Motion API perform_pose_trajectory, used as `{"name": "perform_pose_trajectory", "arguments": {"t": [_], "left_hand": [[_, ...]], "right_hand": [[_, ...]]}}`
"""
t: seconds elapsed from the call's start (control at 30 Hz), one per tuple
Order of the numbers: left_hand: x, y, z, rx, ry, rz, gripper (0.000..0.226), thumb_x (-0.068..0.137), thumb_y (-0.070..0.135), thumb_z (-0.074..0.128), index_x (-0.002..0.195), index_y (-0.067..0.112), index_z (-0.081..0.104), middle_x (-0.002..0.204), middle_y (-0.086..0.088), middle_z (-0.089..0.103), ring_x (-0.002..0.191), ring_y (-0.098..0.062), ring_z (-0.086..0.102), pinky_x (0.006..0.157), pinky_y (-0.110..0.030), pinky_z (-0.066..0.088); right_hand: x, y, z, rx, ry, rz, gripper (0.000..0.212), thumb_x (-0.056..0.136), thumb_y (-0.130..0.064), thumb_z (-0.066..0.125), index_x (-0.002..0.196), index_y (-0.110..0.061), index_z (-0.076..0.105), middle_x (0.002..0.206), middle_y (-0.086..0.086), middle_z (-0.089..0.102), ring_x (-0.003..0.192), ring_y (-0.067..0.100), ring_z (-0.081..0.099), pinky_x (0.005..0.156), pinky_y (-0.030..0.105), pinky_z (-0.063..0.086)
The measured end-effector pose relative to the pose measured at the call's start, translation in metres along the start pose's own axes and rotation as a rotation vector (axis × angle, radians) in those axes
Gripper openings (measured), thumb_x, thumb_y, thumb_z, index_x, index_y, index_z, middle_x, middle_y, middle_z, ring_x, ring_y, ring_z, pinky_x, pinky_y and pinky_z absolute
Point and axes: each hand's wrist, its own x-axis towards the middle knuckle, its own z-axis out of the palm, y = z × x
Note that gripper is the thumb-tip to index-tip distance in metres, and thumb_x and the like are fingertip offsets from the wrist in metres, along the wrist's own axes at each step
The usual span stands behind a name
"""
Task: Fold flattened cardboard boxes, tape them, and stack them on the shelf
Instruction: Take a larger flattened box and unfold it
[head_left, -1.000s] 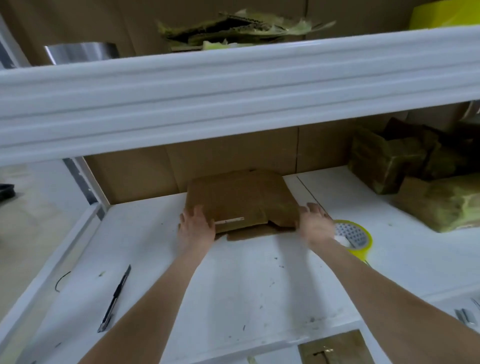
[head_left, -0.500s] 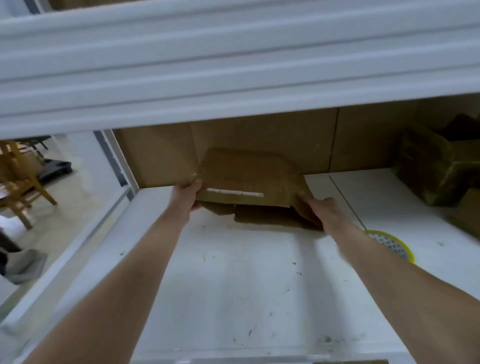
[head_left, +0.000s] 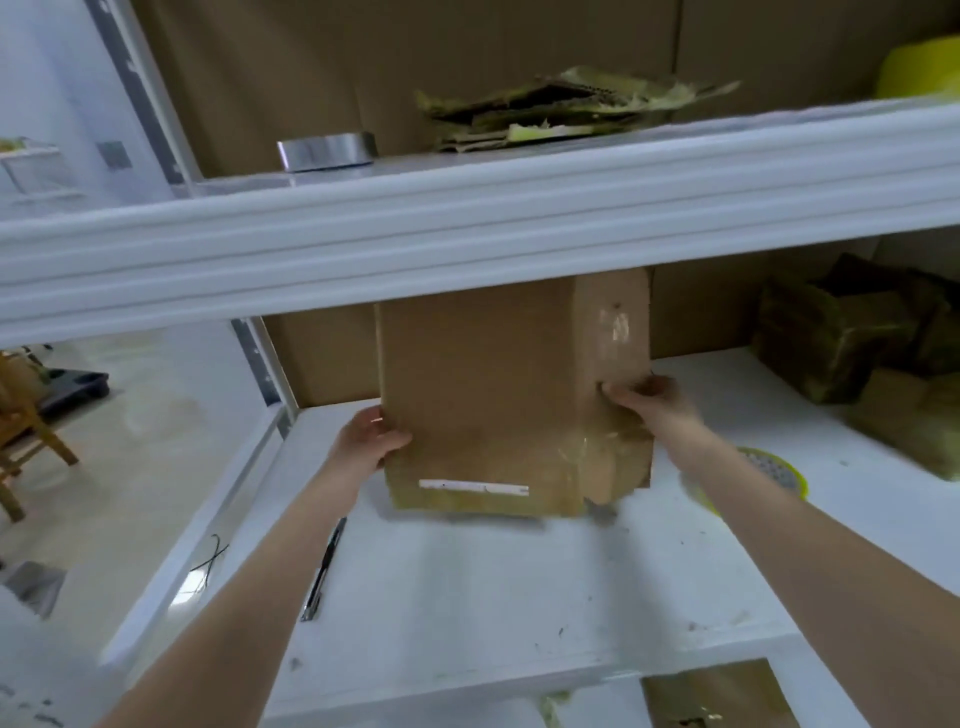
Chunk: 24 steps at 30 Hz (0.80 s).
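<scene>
A flattened brown cardboard box (head_left: 483, 395) with a white strip near its lower edge stands upright above the white middle shelf (head_left: 467, 587). My left hand (head_left: 369, 441) grips its left edge. My right hand (head_left: 652, 402) grips the right side, where a panel with old tape marks angles away. The box's top is hidden behind the upper shelf beam. A yellow tape roll (head_left: 763, 473) lies on the shelf just right of my right forearm.
A dark utility knife (head_left: 324, 569) lies on the shelf under my left forearm. Taped greenish boxes (head_left: 857, 343) stand at the right. The upper shelf (head_left: 467, 218) holds a silver tape roll (head_left: 327, 150) and torn cardboard (head_left: 561, 109). A wooden chair (head_left: 21, 426) stands on the floor left.
The box lay flat on the shelf a second ago; both hands have taken its edges and lifted it upright toward me. My view has tilted up.
</scene>
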Motion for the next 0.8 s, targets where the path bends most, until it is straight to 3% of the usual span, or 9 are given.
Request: {"name": "perform_pose_trajectory", "arguments": {"t": [0.07, 0.2, 0.3, 0.4, 0.5, 0.6, 0.67, 0.73, 0.8], "left_hand": [[-0.007, -0.002, 0.003, -0.073, 0.005, 0.067, 0.048, 0.082, 0.011, 0.072, 0.125, 0.016, 0.051, 0.114, 0.002, 0.065, 0.103, -0.013, 0.062, 0.085, -0.03, 0.051], [-0.02, -0.008, 0.007, -0.047, 0.098, 0.213, 0.051, 0.078, 0.005, 0.075, 0.12, 0.017, 0.047, 0.107, 0.01, 0.062, 0.096, -0.005, 0.061, 0.079, -0.019, 0.048], [-0.034, -0.017, 0.014, 0.048, 0.18, 0.264, 0.056, 0.076, 0.006, 0.076, 0.121, 0.015, 0.045, 0.109, 0.005, 0.06, 0.099, -0.013, 0.059, 0.084, -0.023, 0.045], [-0.05, -0.027, 0.031, 0.075, 0.136, 0.308, 0.068, 0.076, 0.006, 0.076, 0.132, 0.009, 0.038, 0.12, 0.0, 0.055, 0.107, -0.015, 0.056, 0.095, -0.031, 0.044], [-0.063, -0.03, 0.043, 0.075, 0.149, 0.326, 0.06, 0.08, 0.007, 0.073, 0.131, 0.012, 0.04, 0.119, 0.001, 0.056, 0.11, -0.017, 0.057, 0.096, -0.032, 0.045], [-0.071, -0.016, 0.039, 0.052, 0.151, 0.347, 0.068, 0.078, 0.017, 0.077, 0.134, 0.02, 0.039, 0.12, 0.005, 0.056, 0.112, -0.014, 0.057, 0.094, -0.031, 0.048], [-0.074, 0.006, 0.034, -0.019, 0.178, 0.391, 0.075, 0.08, 0.013, 0.075, 0.14, 0.027, 0.032, 0.121, 0.011, 0.055, 0.104, 0.0, 0.058, 0.084, -0.018, 0.049], [-0.071, 0.027, 0.028, -0.103, 0.201, 0.442, 0.085, 0.08, 0.009, 0.073, 0.146, 0.034, 0.025, 0.124, 0.014, 0.054, 0.099, 0.007, 0.059, 0.075, -0.011, 0.05], [-0.067, 0.041, 0.025, -0.123, 0.206, 0.455, 0.094, 0.075, 0.016, 0.079, 0.147, 0.038, 0.023, 0.131, 0.01, 0.052, 0.107, 0.0, 0.058, 0.082, -0.02, 0.052]], "right_hand": [[-0.018, 0.007, 0.006, 0.014, 0.017, -0.057, 0.079, 0.065, -0.033, 0.087, 0.132, -0.018, 0.047, 0.122, 0.002, 0.059, 0.107, 0.023, 0.06, 0.09, 0.035, 0.051], [-0.041, 0.018, 0.003, 0.017, -0.003, -0.095, 0.095, 0.069, -0.021, 0.086, 0.147, -0.023, 0.03, 0.134, 0.001, 0.051, 0.121, 0.022, 0.05, 0.105, 0.039, 0.042], [-0.05, 0.014, 0.0, -0.035, -0.087, -0.109, 0.094, 0.077, -0.018, 0.08, 0.151, -0.028, 0.022, 0.142, -0.002, 0.045, 0.124, 0.017, 0.046, 0.103, 0.034, 0.038], [-0.061, 0.006, 0.0, -0.076, -0.166, -0.13, 0.086, 0.087, -0.015, 0.069, 0.153, -0.034, 0.017, 0.145, -0.009, 0.038, 0.132, 0.014, 0.038, 0.105, 0.032, 0.035], [-0.068, -0.001, -0.004, -0.102, -0.265, -0.148, 0.08, 0.088, -0.009, 0.062, 0.152, -0.034, 0.022, 0.148, -0.009, 0.038, 0.128, 0.013, 0.042, 0.102, 0.031, 0.04], [-0.077, -0.009, -0.012, -0.15, -0.263, -0.199, 0.078, 0.086, -0.028, 0.07, 0.15, -0.031, 0.024, 0.142, -0.014, 0.039, 0.126, 0.012, 0.043, 0.109, 0.038, 0.038], [-0.076, -0.016, -0.019, -0.156, -0.183, -0.226, 0.097, 0.074, -0.05, 0.073, 0.152, -0.029, 0.02, 0.135, -0.014, 0.037, 0.127, 0.013, 0.041, 0.111, 0.04, 0.035], [-0.068, -0.026, -0.027, -0.099, -0.087, -0.262, 0.119, 0.057, -0.066, 0.073, 0.154, -0.029, 0.015, 0.143, -0.012, 0.037, 0.13, 0.014, 0.042, 0.111, 0.038, 0.036], [-0.055, -0.041, -0.031, -0.029, -0.067, -0.309, 0.118, 0.059, -0.063, 0.073, 0.154, -0.03, 0.012, 0.143, -0.01, 0.04, 0.126, 0.011, 0.044, 0.109, 0.033, 0.036]]}}
